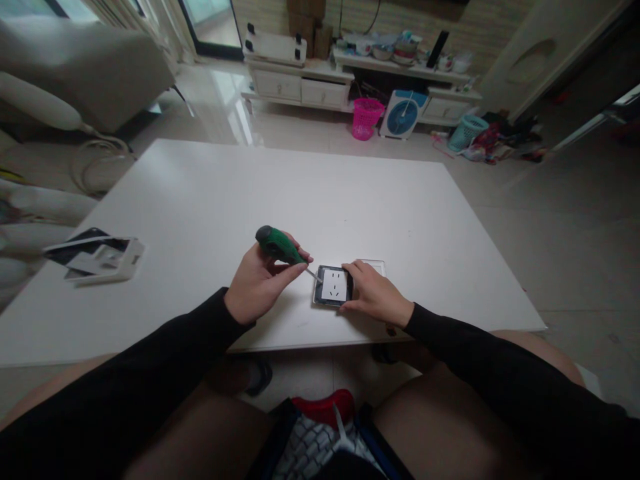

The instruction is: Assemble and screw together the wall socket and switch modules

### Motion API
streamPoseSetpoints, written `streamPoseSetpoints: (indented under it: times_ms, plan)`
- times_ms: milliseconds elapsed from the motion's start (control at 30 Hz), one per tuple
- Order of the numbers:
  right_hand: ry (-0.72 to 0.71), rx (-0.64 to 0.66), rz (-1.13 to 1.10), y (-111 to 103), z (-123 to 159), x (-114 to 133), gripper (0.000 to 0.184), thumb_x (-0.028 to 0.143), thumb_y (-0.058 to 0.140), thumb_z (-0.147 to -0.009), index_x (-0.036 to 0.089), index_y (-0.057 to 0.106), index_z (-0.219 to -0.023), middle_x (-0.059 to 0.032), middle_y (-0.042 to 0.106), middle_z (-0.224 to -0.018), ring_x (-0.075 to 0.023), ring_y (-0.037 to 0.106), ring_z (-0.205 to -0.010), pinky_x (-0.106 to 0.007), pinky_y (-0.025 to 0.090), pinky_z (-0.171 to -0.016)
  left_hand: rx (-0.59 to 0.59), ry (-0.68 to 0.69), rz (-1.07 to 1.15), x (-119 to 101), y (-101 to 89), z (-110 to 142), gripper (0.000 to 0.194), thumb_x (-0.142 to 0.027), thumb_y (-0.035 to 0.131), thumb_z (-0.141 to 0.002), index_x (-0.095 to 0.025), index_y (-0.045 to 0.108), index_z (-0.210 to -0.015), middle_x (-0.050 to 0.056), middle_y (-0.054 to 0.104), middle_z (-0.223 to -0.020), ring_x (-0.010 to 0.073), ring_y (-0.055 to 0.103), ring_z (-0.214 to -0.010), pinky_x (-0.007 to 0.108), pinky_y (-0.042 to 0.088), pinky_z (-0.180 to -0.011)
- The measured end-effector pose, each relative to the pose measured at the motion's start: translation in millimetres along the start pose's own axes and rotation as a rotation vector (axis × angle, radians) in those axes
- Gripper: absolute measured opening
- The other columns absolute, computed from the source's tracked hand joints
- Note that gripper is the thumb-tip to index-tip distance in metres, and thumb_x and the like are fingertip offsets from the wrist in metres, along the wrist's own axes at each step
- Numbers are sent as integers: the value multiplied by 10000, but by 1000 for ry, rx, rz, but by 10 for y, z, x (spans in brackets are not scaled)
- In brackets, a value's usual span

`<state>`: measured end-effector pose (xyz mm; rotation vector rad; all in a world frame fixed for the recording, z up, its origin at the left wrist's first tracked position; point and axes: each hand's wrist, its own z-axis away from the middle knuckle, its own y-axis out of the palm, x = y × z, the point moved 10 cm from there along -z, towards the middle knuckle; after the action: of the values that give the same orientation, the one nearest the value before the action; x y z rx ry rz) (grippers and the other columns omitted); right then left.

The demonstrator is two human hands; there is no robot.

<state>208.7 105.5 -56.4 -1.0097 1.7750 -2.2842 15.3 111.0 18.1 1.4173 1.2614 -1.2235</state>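
A wall socket module, white face in a dark frame, lies flat near the front edge of the white table. My left hand is closed round a green-handled screwdriver, whose metal tip touches the socket's left edge. My right hand presses on the socket's right side, fingers curled over its edge. A white cover plate shows just behind my right hand, partly hidden by it.
At the table's left edge lie other socket parts, white and dark. Beyond the table stand a white cabinet, a pink basket, a blue-and-white fan and a teal basket. A sofa stands at left.
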Motion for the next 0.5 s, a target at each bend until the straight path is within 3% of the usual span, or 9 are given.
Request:
streamPoseSetpoints:
  times_ms: [500]
  plan:
    - [16,21,-12,11,-4,2,844,377,954,-697,174,496,-1376,-149,596,-1274,-337,598,-1160,-473,542,-897,3,-21,-20,8,14,17,348,-290,835,-799,-165,587,-1009,67,736,-946,244,758,-953,399,665,-811]
